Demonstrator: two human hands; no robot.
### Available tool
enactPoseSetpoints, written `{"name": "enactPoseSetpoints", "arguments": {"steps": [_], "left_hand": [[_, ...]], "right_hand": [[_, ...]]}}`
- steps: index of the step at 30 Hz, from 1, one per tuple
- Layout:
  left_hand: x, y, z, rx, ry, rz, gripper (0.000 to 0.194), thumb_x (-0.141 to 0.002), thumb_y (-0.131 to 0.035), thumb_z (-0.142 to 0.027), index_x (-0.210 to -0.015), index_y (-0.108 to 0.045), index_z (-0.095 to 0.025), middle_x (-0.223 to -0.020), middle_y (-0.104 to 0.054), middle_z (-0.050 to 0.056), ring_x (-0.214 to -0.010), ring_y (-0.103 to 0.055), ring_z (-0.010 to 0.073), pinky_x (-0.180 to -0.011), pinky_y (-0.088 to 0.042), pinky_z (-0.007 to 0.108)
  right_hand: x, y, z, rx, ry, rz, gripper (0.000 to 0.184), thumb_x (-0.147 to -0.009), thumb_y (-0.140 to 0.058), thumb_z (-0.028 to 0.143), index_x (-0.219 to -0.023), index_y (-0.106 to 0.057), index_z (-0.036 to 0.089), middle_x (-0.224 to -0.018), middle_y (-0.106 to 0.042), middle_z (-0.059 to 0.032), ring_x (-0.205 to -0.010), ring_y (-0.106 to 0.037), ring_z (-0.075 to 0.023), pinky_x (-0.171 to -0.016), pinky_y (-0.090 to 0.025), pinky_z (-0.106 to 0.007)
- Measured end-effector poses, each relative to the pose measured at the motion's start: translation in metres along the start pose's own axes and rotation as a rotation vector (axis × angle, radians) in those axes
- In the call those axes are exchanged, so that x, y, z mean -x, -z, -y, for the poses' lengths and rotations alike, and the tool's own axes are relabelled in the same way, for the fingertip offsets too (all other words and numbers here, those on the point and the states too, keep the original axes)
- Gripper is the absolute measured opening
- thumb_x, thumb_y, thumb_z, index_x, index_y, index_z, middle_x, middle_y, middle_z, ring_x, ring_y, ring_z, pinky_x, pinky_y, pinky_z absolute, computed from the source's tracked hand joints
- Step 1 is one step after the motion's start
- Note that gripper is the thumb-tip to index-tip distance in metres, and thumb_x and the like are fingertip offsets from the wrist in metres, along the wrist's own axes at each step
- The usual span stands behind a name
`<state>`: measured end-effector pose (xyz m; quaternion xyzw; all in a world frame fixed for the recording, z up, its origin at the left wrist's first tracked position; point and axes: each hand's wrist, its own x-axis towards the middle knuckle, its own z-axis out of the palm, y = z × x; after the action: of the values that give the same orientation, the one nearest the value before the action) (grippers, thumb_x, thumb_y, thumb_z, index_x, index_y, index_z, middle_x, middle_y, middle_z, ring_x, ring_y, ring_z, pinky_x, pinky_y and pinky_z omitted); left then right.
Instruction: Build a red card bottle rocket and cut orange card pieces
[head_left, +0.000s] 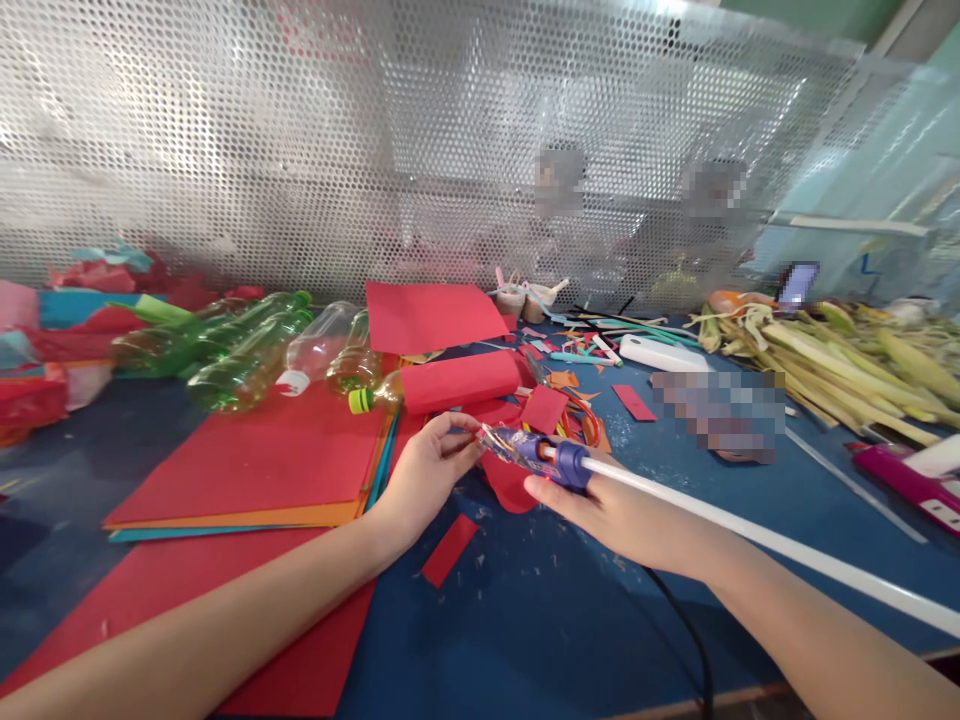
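Note:
My right hand (611, 510) is wrapped round a purple glue gun (544, 455) with a long white glue stick (750, 535) running back over my forearm. The gun's nozzle points left toward my left hand (427, 470), whose fingers curl at the nozzle tip, pinching something small I cannot make out. Under both hands lies a rounded red paper piece (508, 485) on the blue table (540, 620). A bottle wrapped in red paper (450, 383), with a green cap, lies just behind my left hand.
Stacked red and orange paper sheets (255, 465) lie at left, several plastic bottles (247, 350) behind them. Paper scraps (577, 385) litter the middle; corn husks (840, 360) pile at right. A perforated metal screen (375, 150) closes the back, with people behind it. A black cord (686, 630) trails toward me.

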<state>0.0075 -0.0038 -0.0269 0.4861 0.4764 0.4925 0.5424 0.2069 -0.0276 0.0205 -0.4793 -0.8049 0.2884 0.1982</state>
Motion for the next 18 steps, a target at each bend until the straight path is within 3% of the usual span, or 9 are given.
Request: {"name": "enactPoseSetpoints", "arguments": {"steps": [11, 18], "left_hand": [[0.0027, -0.0031, -0.0034, -0.019, 0.006, -0.041, 0.019, -0.071, -0.069, -0.028, -0.084, -0.056, -0.022, -0.066, -0.068, -0.004, -0.064, -0.065, 0.0145, -0.061, -0.048, 0.023], [0.0019, -0.0012, -0.0030, -0.033, -0.004, -0.025, 0.022, -0.070, -0.069, -0.031, -0.085, -0.056, -0.021, -0.072, -0.071, -0.002, -0.068, -0.066, 0.0153, -0.062, -0.047, 0.023]], "right_hand": [[0.0008, 0.0064, 0.0023, 0.038, -0.032, -0.012, 0.038, -0.091, -0.044, 0.051, -0.108, -0.061, 0.022, -0.103, -0.068, -0.0065, -0.096, -0.065, -0.0249, -0.079, -0.050, -0.032], [0.0014, 0.0003, 0.0004, 0.041, -0.039, -0.029, 0.041, -0.089, -0.044, 0.054, -0.108, -0.060, 0.022, -0.095, -0.068, -0.0059, -0.083, -0.066, -0.0228, -0.073, -0.050, -0.030]]}}
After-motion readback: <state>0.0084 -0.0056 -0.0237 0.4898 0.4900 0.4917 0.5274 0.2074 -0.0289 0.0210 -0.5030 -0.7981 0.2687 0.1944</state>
